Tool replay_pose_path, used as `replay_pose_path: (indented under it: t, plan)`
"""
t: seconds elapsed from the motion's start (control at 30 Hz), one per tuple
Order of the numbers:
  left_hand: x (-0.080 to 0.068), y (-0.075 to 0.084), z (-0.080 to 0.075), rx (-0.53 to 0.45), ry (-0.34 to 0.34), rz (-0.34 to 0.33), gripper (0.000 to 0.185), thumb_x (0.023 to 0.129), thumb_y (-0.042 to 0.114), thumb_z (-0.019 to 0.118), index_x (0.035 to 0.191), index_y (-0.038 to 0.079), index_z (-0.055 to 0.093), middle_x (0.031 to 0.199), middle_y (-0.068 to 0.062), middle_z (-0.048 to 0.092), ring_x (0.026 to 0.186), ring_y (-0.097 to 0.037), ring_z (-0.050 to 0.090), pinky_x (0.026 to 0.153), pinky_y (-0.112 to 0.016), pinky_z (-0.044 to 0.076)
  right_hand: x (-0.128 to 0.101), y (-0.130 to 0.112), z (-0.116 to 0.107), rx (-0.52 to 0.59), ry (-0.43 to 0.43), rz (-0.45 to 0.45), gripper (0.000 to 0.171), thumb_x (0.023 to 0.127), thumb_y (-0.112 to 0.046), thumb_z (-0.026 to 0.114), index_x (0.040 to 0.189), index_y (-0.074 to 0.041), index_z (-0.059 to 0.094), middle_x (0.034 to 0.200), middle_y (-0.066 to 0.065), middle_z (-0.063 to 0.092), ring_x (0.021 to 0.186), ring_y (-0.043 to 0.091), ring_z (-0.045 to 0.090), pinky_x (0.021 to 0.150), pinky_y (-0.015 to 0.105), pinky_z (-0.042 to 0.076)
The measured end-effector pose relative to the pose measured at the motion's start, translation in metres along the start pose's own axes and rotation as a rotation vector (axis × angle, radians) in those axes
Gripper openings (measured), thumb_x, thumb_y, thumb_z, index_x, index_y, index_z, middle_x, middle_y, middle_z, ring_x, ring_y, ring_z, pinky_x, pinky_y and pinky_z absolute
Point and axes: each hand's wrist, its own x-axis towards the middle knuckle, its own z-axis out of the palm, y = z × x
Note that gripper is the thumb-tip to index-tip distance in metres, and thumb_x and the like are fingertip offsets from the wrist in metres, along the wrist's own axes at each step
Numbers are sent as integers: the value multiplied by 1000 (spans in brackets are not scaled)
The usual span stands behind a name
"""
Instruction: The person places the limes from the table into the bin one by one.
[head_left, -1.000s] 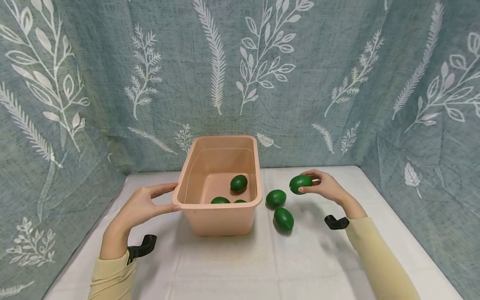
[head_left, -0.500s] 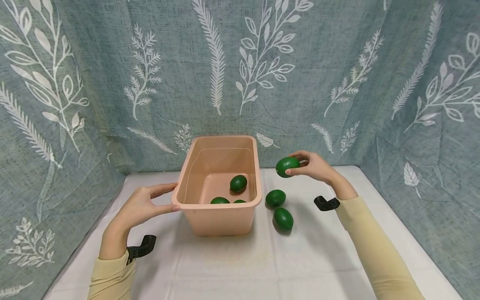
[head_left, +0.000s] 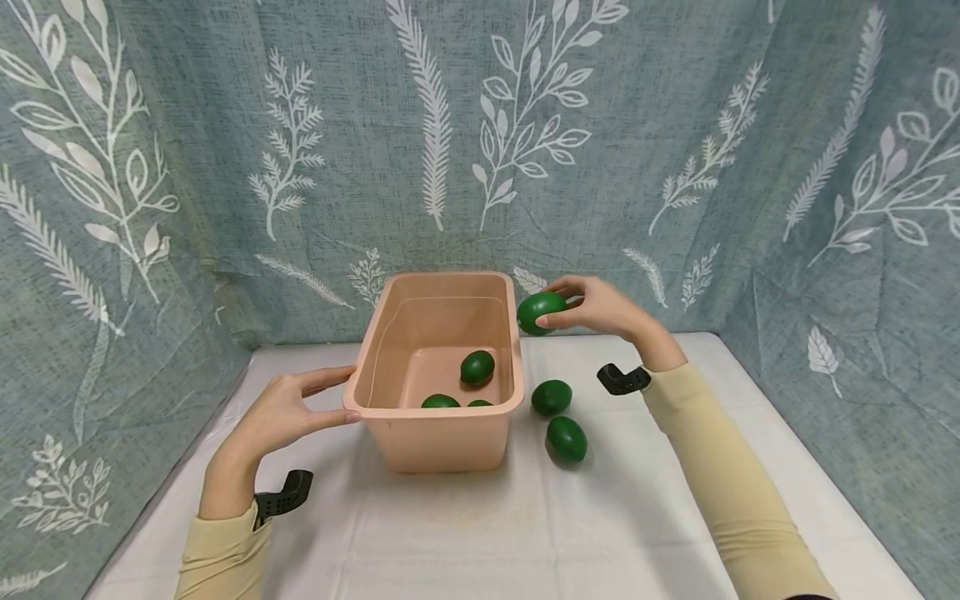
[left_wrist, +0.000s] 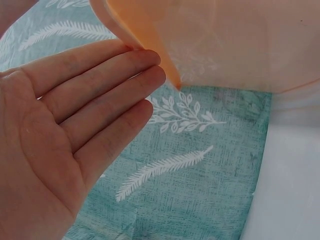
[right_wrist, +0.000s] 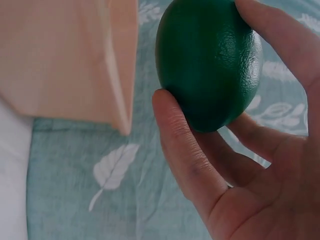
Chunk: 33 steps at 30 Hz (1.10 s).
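A pink plastic tub [head_left: 442,443] stands on the white cloth in the head view. Its left rim is touched by my left hand [head_left: 277,412], whose straight fingers [left_wrist: 107,92] lie along the rim's outside in the left wrist view. My right hand [head_left: 603,310] grips a glossy green lime [right_wrist: 207,65] between thumb and fingers, raised beside the tub's right rim. Inside the tub lies one lime [head_left: 477,367] in full sight, and two others are mostly hidden by the front rim. Right of the tub, two more limes rest on the cloth, one lime [head_left: 552,397] behind another lime [head_left: 566,439].
White cloth [head_left: 450,542] covers the table. A blue-green curtain [head_left: 337,167] with white leaf prints hangs at the back and both sides. Each wrist wears a black camera mount, such as the right mount [head_left: 624,380].
My right hand has carried the lime up and leftward, from beyond the two table limes to beside the tub's right rim. My left hand and the tub have stayed in place.
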Motion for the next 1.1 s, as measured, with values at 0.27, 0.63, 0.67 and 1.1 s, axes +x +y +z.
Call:
replay_pose_path:
  t: [0.27, 0.63, 0.67, 1.1]
  plan:
    - [-1, 0, 1, -11, 0, 3, 66, 77, 43, 77, 133, 16, 57, 132, -6, 59, 125, -34, 51, 98, -56, 44, 12, -25, 13, 21, -66, -14, 61, 77, -41, 77, 128, -14, 56, 116, 10, 59, 92, 27, 68, 78, 34, 58]
    - [-2, 1, 0, -15, -2, -7, 66, 77, 44, 77, 133, 15, 57, 132, -7, 59, 126, -35, 51, 99, -57, 43, 35, -49, 35, -29, -150, 18, 60, 76, -45, 77, 125, -15, 58, 115, 7, 59, 87, 24, 69, 76, 32, 58]
    - [-2, 1, 0, -14, -1, -8, 66, 77, 44, 77, 133, 15, 57, 132, -7, 59, 126, -35, 51, 99, -56, 43, 37, -50, 37, -34, -154, 21, 60, 76, -46, 77, 125, -16, 58, 116, 7, 59, 87, 25, 69, 77, 32, 58]
    - [-1, -3, 0, 2, -1, 5, 66, 77, 45, 76, 133, 16, 57, 132, -8, 59, 125, -35, 51, 98, -57, 43, 43, -47, 48, -20, -34, -20, 51, 85, -42, 69, 126, -13, 60, 121, 8, 61, 97, 21, 67, 81, 32, 56]
